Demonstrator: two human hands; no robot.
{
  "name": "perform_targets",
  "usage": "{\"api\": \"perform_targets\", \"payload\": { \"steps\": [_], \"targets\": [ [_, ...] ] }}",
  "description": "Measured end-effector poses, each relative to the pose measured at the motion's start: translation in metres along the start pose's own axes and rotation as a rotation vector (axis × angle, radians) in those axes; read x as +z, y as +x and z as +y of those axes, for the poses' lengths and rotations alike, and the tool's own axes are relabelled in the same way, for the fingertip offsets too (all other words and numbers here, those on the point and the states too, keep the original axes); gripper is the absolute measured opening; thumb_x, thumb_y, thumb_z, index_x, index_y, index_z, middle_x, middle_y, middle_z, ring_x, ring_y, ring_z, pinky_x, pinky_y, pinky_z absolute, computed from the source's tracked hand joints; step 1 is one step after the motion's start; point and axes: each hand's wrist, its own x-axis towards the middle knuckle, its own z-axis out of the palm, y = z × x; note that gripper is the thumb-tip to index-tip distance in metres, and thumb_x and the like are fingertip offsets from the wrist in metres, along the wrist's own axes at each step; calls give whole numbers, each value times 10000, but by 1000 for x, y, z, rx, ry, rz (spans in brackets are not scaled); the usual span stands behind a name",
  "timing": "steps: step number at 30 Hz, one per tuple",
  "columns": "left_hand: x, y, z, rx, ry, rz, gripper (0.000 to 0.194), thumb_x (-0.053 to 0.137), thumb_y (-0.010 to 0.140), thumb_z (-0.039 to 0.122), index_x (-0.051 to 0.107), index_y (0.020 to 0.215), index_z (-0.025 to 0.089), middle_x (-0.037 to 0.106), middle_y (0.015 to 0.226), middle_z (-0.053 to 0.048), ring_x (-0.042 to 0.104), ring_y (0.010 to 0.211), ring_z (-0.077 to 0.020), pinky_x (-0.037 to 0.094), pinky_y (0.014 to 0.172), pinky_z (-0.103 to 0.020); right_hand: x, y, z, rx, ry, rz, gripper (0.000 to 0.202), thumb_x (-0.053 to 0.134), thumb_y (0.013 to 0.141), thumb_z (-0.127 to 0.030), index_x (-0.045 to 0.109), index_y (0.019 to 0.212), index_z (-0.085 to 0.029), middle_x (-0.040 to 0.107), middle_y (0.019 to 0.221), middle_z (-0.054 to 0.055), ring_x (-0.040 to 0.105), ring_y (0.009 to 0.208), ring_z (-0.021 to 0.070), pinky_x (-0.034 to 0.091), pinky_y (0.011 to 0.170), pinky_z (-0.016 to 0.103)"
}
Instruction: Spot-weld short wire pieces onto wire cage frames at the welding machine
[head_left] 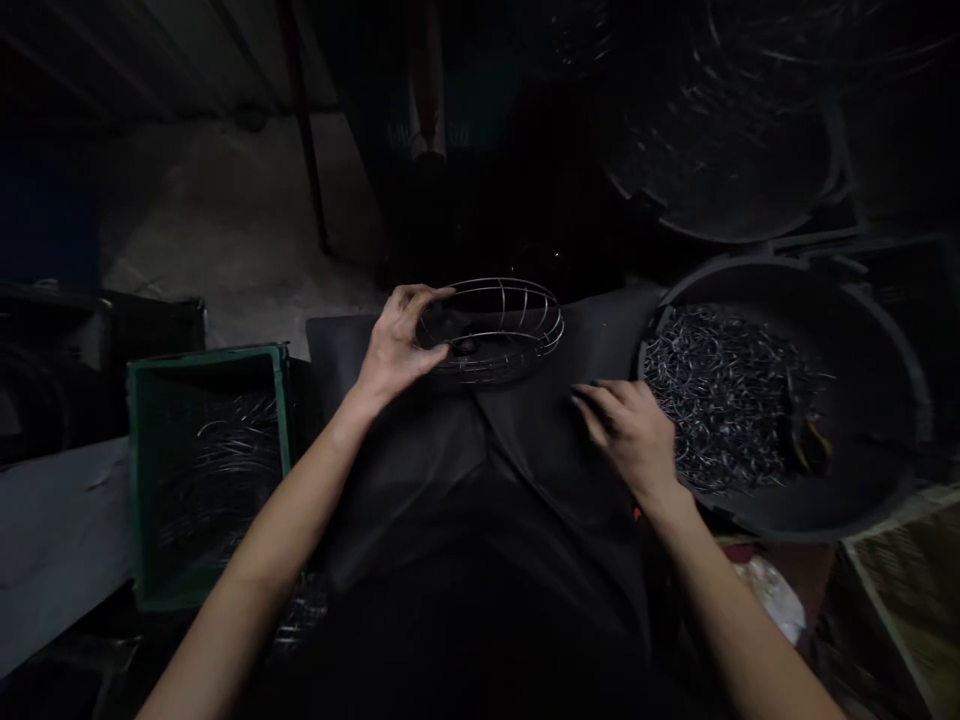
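A round, shallow wire cage (503,300) of thin shiny metal rods stands tilted above my lap, over a dark apron (427,460). My left hand (401,340) grips its left side, thumb below and fingers along the upper ring. Something small and dark shows inside the cage near my thumb. To the right of the cage, apart from it, my right hand (630,430) has its fingers curled toward the thumb beside the large dark tub. Whatever lies between those fingertips is too dark and blurred to make out.
The large dark tub (885,400) at right holds a heap of small bent metal pieces (720,400) and a tool with yellowish handles (814,445). At left, a green crate (135,480) contains curved wires (240,450). Another tub (739,225) stands behind at upper right.
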Motion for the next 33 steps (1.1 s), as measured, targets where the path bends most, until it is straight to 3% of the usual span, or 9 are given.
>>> {"api": "perform_targets", "payload": {
  "steps": [8,13,16,19,22,24,27,29,33],
  "targets": [
    [13,-11,-4,-31,-21,38,493,651,711,190,536,1191,208,549,1110,-52,557,1091,-207,494,959,-370,41,55,-22,-144,-151,-360,212,460,916,-181,669,951,-174,659,915,95,525,840,248,387,700,356],
    [-17,-11,-6,-46,-17,59,476,685,722,257,548,1177,220,568,1109,-47,573,1069,-209,508,946,-379,32,59,-26,-233,-109,-393,186,476,895,-191,662,886,-185,654,856,82,537,806,238,405,693,346],
    [-48,-11,-8,-78,-2,142,529,732,703,341,536,1184,241,568,1141,-45,573,1082,-229,515,950,-407,11,50,2,-92,-9,-94,232,458,922,-291,654,989,-186,669,930,83,578,853,236,444,743,344],
    [-70,-14,-13,-139,-4,230,584,754,692,402,511,1208,277,552,1175,-41,573,1104,-245,521,953,-419,-4,22,59,283,-91,213,342,456,908,-415,659,1016,-163,669,916,132,621,844,279,469,730,382],
    [-76,-18,-18,-174,-4,291,617,757,691,418,487,1232,291,541,1194,-44,573,1117,-252,524,953,-423,-9,-15,107,522,-210,69,388,474,849,-510,682,954,-199,620,720,131,616,687,341,448,578,441],
    [-76,-19,-21,-186,6,299,631,759,690,416,477,1242,295,538,1209,-45,569,1127,-255,524,953,-424,-11,-29,113,537,-207,58,369,468,849,-516,672,986,-241,606,721,123,616,708,370,447,578,471],
    [-76,-19,-20,-183,28,289,634,756,695,415,467,1249,305,537,1227,-40,561,1141,-258,523,957,-431,-10,-15,74,392,-140,247,353,430,908,-448,635,1096,-229,645,907,144,619,871,370,474,728,491],
    [-80,-19,-16,-176,41,301,631,751,703,416,463,1253,304,536,1233,-40,559,1144,-257,519,965,-437,0,16,31,186,-15,222,301,452,923,-394,639,1062,-203,663,946,123,625,876,311,493,771,440],
    [-92,-25,-7,-173,41,338,609,741,721,420,468,1252,298,534,1233,-43,563,1141,-256,523,971,-440,52,90,-44,-78,7,-296,221,474,895,-170,646,1033,-160,661,1001,118,597,945,245,502,775,347]
  ]
}}
